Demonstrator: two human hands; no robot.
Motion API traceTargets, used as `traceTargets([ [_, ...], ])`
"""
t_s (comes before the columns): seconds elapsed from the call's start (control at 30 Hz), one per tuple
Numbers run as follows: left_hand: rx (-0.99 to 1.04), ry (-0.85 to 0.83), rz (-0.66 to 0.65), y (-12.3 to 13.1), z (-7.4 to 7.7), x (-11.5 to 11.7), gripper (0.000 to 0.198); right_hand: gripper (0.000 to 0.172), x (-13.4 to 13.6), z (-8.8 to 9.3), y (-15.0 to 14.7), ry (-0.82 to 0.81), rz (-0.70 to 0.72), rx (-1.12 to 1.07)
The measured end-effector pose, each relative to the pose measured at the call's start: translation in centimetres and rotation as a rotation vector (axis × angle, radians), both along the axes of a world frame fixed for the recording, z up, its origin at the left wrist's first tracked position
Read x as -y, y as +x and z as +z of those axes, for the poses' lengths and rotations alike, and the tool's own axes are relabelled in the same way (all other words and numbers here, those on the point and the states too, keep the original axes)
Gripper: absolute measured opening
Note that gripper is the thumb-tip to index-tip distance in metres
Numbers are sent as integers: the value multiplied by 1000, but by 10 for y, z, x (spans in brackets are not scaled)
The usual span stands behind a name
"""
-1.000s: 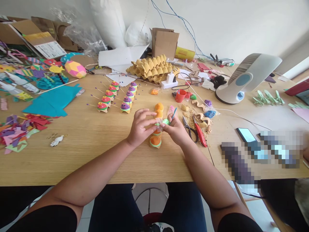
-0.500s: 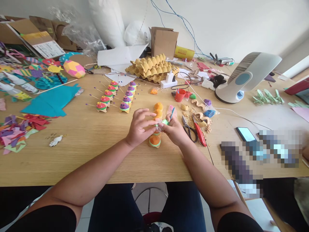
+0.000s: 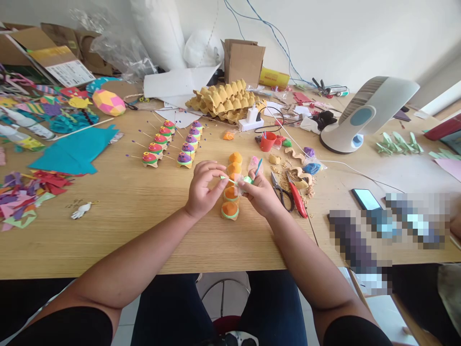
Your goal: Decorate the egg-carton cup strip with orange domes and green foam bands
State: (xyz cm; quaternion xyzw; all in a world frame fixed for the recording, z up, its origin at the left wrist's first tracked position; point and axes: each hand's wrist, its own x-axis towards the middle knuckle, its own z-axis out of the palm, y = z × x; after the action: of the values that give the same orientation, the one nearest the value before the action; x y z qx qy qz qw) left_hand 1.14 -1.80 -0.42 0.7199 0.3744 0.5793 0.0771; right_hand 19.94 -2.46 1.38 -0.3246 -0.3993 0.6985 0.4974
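Observation:
My left hand (image 3: 204, 186) is closed in a pinch on the end of a thin light-green strand. That strand stretches across to a lump of light-green modelling clay (image 3: 248, 179) in a clear wrapper, which my right hand (image 3: 260, 196) grips. A blue modelling tool (image 3: 258, 167) sticks up from the same right hand. Beneath and between my hands stands an egg-carton strip with orange clay domes (image 3: 229, 210). Green bands ring its nearer cups; my fingers partly cover its middle. Just beyond the right hand lies a clear bag with pink clay (image 3: 254, 161).
Red-topped (image 3: 150, 157) and purple-topped carton strips (image 3: 185, 158) with pins stand left of centre. Scissors (image 3: 282, 193) and a red-handled cutter (image 3: 297, 196) lie right of my hand. Behind are a red cup (image 3: 268, 142), stacked egg cartons (image 3: 219, 101) and a white fan (image 3: 363, 117).
My left hand has drawn slightly away to the left, and a green strand now spans the gap between the hands. My right hand has stayed nearly still.

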Motion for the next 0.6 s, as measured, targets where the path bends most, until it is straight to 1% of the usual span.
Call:
traceTargets([
  [0.1, 268, -95, 67, -1, -7, -6, 19, 58, -1, 1, 2, -26, -40, -28],
  [0.13, 335, -123, 68, -1, -9, -7, 20, 57, -1, 2, 2, -30, -52, -39],
  [0.2, 373, -143, 35, -1, -13, -7, 21, 53, -2, 2, 3, -27, -71, -58],
  [0.3, 243, -144, -61, 0, -14, -2, 24, 50, -3, 1, 4, 3, -80, -67],
  [0.4, 100, -125, -123, 2, -14, 4, 40, 49, -2, 1, 3, 37, -86, -47],
  [0.47, 62, -101, -120, 3, -13, 6, 46, 49, -2, 0, 1, 51, -83, -39],
  [0.6, 33, -59, -61, 5, -12, 5, 35, 48, 0, 0, -1, 97, -52, -41],
])
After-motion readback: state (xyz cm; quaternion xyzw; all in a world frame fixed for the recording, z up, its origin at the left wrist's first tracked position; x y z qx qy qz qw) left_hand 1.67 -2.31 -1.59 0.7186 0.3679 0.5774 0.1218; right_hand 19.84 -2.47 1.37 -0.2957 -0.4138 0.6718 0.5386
